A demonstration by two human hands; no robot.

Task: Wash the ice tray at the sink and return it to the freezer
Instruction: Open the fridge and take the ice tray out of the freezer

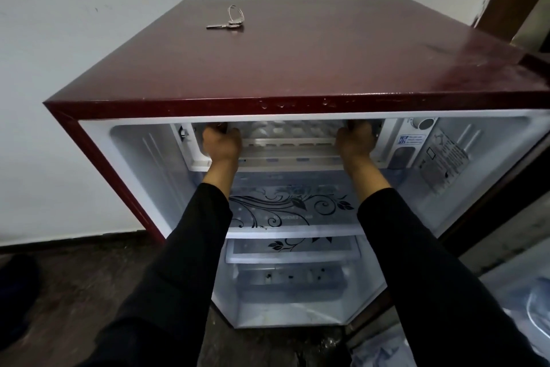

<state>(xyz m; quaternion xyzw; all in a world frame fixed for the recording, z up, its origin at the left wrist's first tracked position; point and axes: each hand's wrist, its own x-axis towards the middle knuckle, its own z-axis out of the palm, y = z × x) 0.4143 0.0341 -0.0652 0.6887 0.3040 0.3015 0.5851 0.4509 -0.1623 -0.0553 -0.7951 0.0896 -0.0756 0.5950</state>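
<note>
Both hands reached up into the open fridge: the left hand (221,140) gripped the left end of the ice tray (285,133), and the right hand (355,142) gripped its right end, fingers curled over the edges. Black sleeves (190,247) covered both forearms. Below the arms lay a glass shelf (293,212) printed with a dark floral pattern. The ice tray sat level in the mouth of the freezer compartment (193,143) at the top of the cabinet, its pale cells showing between the hands. Farther back, a key on a ring (227,22) rested on the maroon fridge top (297,63), near the white wall (74,24).
</note>
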